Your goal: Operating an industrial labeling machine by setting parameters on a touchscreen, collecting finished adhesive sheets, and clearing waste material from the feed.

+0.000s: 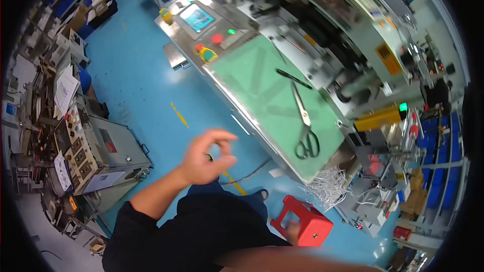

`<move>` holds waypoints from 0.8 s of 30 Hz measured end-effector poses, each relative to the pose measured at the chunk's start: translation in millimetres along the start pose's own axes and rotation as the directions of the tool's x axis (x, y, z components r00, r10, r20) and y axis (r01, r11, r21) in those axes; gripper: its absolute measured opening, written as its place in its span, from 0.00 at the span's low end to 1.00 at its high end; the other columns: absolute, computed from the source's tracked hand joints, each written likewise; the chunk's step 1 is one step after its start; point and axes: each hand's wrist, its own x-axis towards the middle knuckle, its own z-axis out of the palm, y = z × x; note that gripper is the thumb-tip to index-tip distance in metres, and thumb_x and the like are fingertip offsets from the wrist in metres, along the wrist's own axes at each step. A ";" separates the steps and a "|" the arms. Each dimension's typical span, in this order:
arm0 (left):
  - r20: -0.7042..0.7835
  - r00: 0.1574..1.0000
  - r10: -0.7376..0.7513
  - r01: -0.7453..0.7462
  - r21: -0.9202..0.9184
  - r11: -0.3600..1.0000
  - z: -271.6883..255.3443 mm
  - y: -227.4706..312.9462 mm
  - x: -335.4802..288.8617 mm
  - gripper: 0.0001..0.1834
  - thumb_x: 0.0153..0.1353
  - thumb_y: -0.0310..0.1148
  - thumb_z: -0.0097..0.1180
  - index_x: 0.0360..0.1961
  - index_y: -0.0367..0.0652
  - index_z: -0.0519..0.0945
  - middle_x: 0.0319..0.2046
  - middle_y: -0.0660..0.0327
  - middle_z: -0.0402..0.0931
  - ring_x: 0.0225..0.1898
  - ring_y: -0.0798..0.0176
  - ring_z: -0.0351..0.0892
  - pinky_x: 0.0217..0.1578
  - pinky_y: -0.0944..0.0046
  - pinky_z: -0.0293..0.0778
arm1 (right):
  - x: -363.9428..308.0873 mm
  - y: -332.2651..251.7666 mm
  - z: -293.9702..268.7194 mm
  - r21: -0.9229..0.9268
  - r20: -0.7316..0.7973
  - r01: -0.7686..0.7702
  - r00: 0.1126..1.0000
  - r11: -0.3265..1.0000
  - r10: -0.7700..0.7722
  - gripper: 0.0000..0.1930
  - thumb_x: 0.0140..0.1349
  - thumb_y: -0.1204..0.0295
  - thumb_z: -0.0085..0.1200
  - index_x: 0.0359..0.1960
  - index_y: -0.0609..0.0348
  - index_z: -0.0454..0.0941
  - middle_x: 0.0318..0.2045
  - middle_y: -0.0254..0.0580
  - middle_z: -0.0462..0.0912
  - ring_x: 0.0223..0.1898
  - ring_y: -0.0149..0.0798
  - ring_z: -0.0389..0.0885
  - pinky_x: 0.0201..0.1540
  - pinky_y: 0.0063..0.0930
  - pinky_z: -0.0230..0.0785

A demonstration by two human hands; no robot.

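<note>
My left hand [209,157] is in mid-air over the blue floor, left of the green-topped bench [242,78]. Its fingers curve loosely, the index finger stands apart from the thumb, and I see nothing held. Low in the view, a small blurred part of my right hand [293,232] shows beside the red plastic stool [316,224]; its fingers cannot be made out, nor whether it touches the stool. On the green mat lie large black-handled scissors [304,116], blades pointing away, and a black pen-like stick [294,78].
A control panel with a touchscreen [197,18] and coloured buttons stands at the bench's far end. A heap of shredded silvery strips [328,187] sits by its near corner. Machinery [348,25] lines the right side; a grey control cabinet [108,143] stands left.
</note>
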 end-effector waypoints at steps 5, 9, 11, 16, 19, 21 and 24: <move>-0.197 0.831 0.520 -0.551 -0.418 0.723 -195.9 109.3 62.2 0.07 0.66 0.35 0.48 0.34 0.46 0.74 0.18 0.65 0.71 0.12 0.68 0.65 0.15 0.67 0.60 | -13.5 -154.7 72.0 0.682 0.510 -0.477 0.854 0.555 0.106 0.07 0.57 0.68 0.53 0.33 0.57 0.79 0.31 0.39 0.81 0.36 0.36 0.80 0.40 0.31 0.72; -0.056 0.777 0.627 -0.487 -0.685 0.542 -277.3 117.3 95.1 0.07 0.54 0.26 0.61 0.22 0.42 0.76 0.09 0.63 0.70 0.08 0.72 0.63 0.09 0.74 0.61 | 132.6 -263.2 54.2 0.563 0.649 -0.641 0.733 0.522 0.201 0.09 0.59 0.69 0.52 0.38 0.59 0.79 0.35 0.37 0.82 0.38 0.33 0.79 0.43 0.29 0.71; 0.057 0.701 0.711 -0.375 -0.819 0.435 -302.5 72.5 140.0 0.14 0.51 0.19 0.59 0.12 0.38 0.73 0.09 0.58 0.71 0.07 0.70 0.64 0.08 0.72 0.62 | 202.1 -341.9 -8.2 0.502 0.689 -0.684 0.686 0.529 0.234 0.10 0.60 0.69 0.52 0.40 0.59 0.78 0.37 0.38 0.82 0.40 0.33 0.79 0.45 0.28 0.71; 0.056 0.735 0.676 -0.340 -0.832 0.439 -391.6 49.8 216.7 0.12 0.52 0.21 0.58 0.14 0.39 0.73 0.11 0.59 0.71 0.08 0.71 0.64 0.08 0.72 0.61 | 223.9 -314.2 88.1 0.688 0.620 -0.571 0.783 0.448 0.045 0.14 0.61 0.64 0.52 0.42 0.60 0.78 0.41 0.42 0.82 0.43 0.36 0.79 0.48 0.29 0.69; 0.129 0.754 0.644 -0.252 -0.849 0.465 -415.4 19.6 274.7 0.10 0.53 0.22 0.58 0.16 0.40 0.74 0.12 0.60 0.70 0.08 0.71 0.63 0.09 0.72 0.60 | 282.8 -365.5 56.9 0.603 0.595 -0.557 0.791 0.571 0.143 0.15 0.60 0.63 0.52 0.43 0.59 0.78 0.41 0.42 0.82 0.43 0.37 0.79 0.48 0.30 0.69; 0.154 0.773 0.616 -0.203 -0.859 0.470 -443.4 7.8 301.9 0.09 0.54 0.23 0.57 0.18 0.40 0.75 0.12 0.61 0.70 0.09 0.71 0.63 0.09 0.72 0.59 | 302.2 -381.6 34.2 0.511 0.581 -0.554 0.786 0.657 0.211 0.15 0.60 0.62 0.52 0.43 0.59 0.78 0.40 0.42 0.82 0.43 0.38 0.79 0.48 0.30 0.69; 0.244 0.765 0.597 -0.109 -0.863 0.493 -487.6 -12.3 376.6 0.08 0.55 0.25 0.56 0.20 0.41 0.75 0.13 0.62 0.70 0.09 0.71 0.63 0.10 0.72 0.58 | 371.9 -448.6 38.0 0.405 0.517 -0.537 0.802 0.740 0.299 0.16 0.60 0.60 0.52 0.43 0.59 0.78 0.40 0.43 0.82 0.42 0.39 0.79 0.48 0.31 0.69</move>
